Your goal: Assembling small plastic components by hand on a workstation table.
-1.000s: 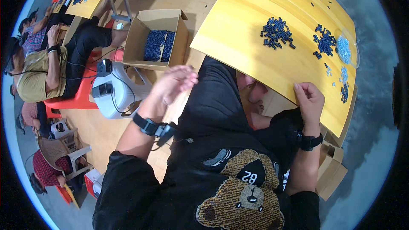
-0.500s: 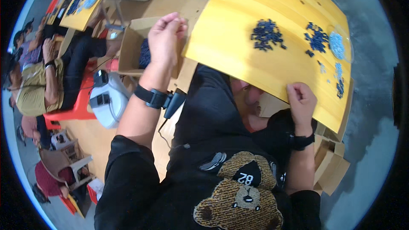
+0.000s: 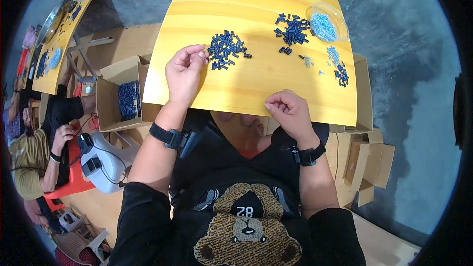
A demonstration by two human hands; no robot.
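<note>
Over the left part of a yellow table (image 3: 246, 86), my left hand (image 3: 183, 75) has its thumb and fingertips closed together. Its tips are at the left edge of a pile of small dark blue plastic pieces (image 3: 226, 49); whether one is between them I cannot make out. My right hand (image 3: 290, 113) is at the table's near edge, fingers curled and thumb pressed to the forefinger. Anything in that pinch is hidden. Farther right lies a second pile of dark pieces (image 3: 294, 30), beside a clear round dish of small light blue pieces (image 3: 322, 25).
Small pale pieces (image 3: 333, 55) and dark pieces (image 3: 341, 75) lie near the table's right edge. A cardboard box (image 3: 106, 96) of dark pieces stands at left, by a white stool (image 3: 109, 160) with black adapters. Seated people are beyond. An open carton (image 3: 364, 165) is at right.
My left hand has come from beside the table, above the box, to the near pile of dark pieces. My right hand stays near the table's front edge. The whole view has shifted.
</note>
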